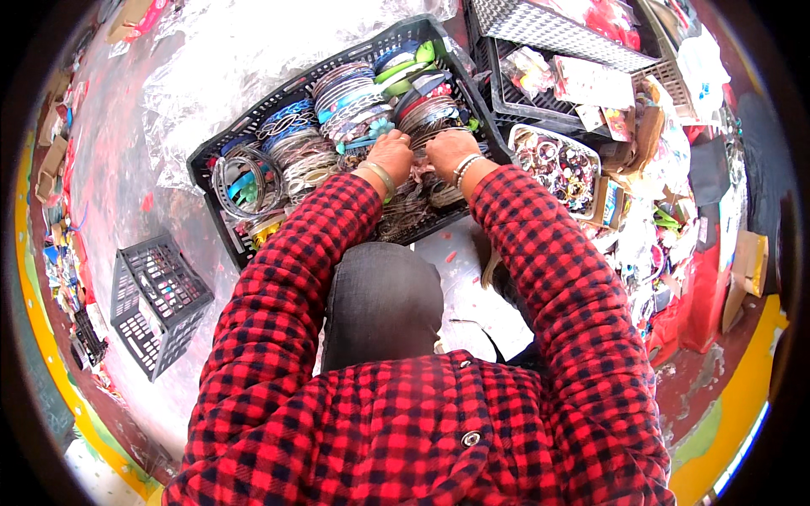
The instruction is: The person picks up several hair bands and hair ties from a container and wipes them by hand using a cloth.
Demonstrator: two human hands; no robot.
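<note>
In front of me a black plastic crate (246, 121) holds rows of headbands (348, 99) in blue, white, brown, red and green, packed on edge. Over its near right half, my left hand (391, 158) is closed, fingers curled down among the bands beside a light blue flower trim (380, 128). What its fingertips grip is hidden. Close to its right, my right hand (453, 154) is closed around thin dark headbands (434, 118). A bundle of looped bands (247, 181) lies in the crate's left end.
A smaller black crate (160, 304) stands at left on the stained floor. At right sit a white-rimmed basket (596, 160) of small trinkets, stacked crates (548, 25) and a cardboard box (747, 270). Clear plastic sheeting (202, 93) spreads beyond the headband crate.
</note>
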